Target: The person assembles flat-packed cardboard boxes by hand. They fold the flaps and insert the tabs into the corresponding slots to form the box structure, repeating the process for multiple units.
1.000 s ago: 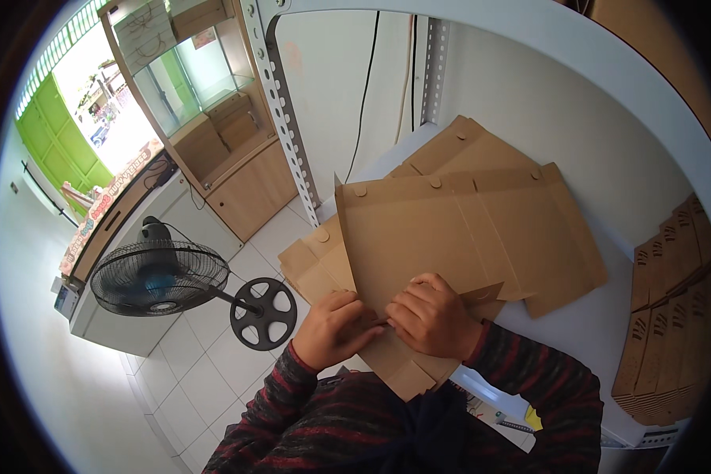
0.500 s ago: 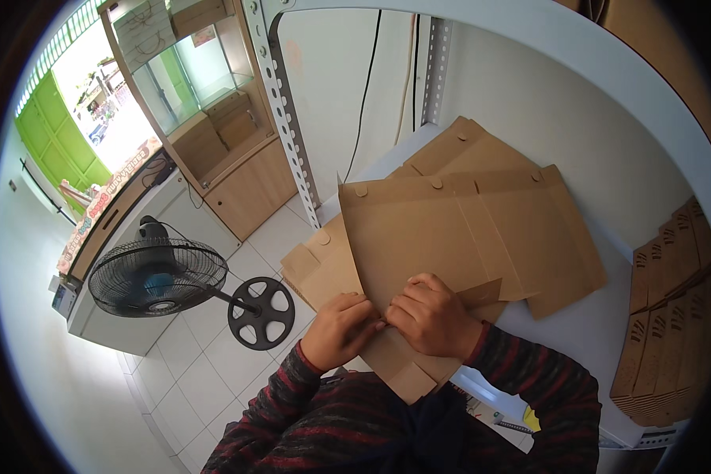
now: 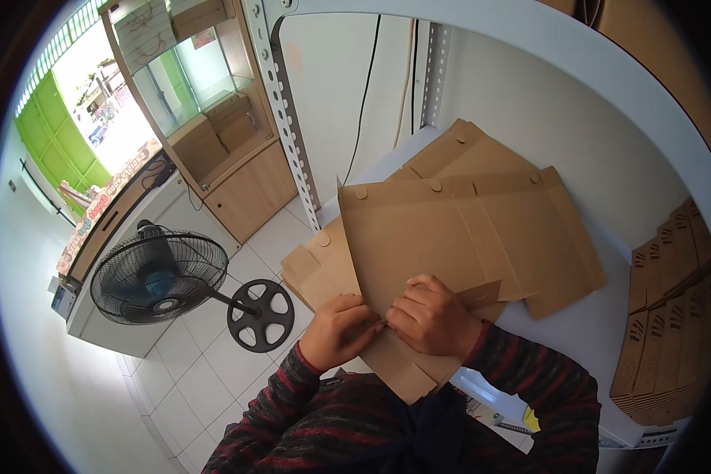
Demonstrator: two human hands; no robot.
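Note:
A flat brown cardboard box blank (image 3: 407,237), creased and with small round-ended tabs along its far edge, lies in front of me. My left hand (image 3: 341,332) pinches its near left edge, fingers curled. Close beside it, my right hand (image 3: 428,316) is closed on the same near part, the fingertips of both hands almost meeting at a fold. The exact flap between the fingers is hidden. A narrow end panel (image 3: 407,370) of the blank hangs toward my body. More flat cardboard blanks (image 3: 470,146) lie underneath, fanned out to the far side and left.
The blanks rest on a white shelf (image 3: 581,347) framed by perforated metal posts (image 3: 288,118). Folded brown boxes (image 3: 663,332) stand stacked at the right. A black standing fan (image 3: 159,276) is on the tiled floor at the left, before a wooden cabinet (image 3: 249,186).
Both hands stay at the same fold with barely any shift. The blank is nearly still. The fan's head has tilted slightly.

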